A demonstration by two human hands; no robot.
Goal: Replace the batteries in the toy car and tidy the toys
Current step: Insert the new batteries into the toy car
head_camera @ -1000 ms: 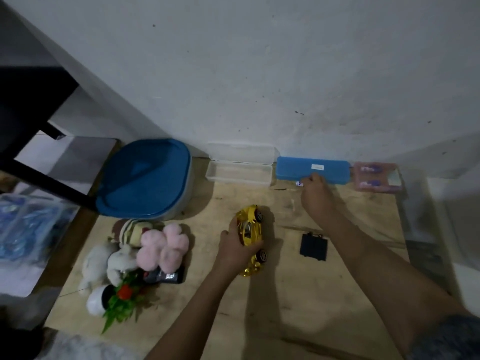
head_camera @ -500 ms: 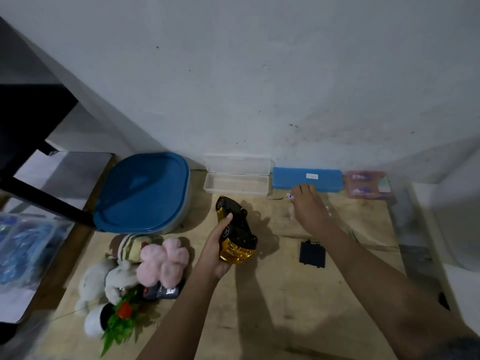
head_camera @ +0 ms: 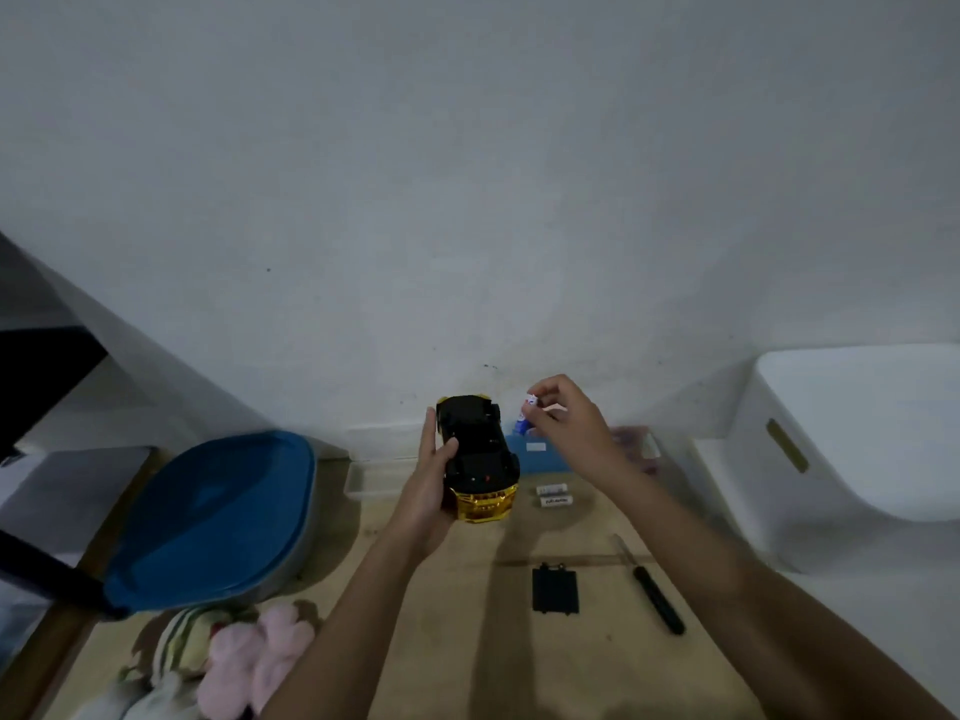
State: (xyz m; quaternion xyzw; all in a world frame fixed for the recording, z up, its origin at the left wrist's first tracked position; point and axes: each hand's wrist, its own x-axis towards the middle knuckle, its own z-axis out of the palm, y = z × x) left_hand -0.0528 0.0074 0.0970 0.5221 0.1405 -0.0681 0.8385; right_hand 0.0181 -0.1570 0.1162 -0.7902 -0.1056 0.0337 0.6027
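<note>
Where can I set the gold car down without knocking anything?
Bare wooden tabletop runs between the black rectangular battery cover and the pink plush toys, on toward the near edge. A black screwdriver lies right of the cover. Crowded: the wall side, with two white batteries, blue plastic case and clear plastic box.

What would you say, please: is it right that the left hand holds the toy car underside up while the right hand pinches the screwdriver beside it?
Not quite. The right hand pinches a small battery in its fingers, not the screwdriver, which lies untouched on the table. The head view shows this. The left hand does hold the toy car underside up.
</note>
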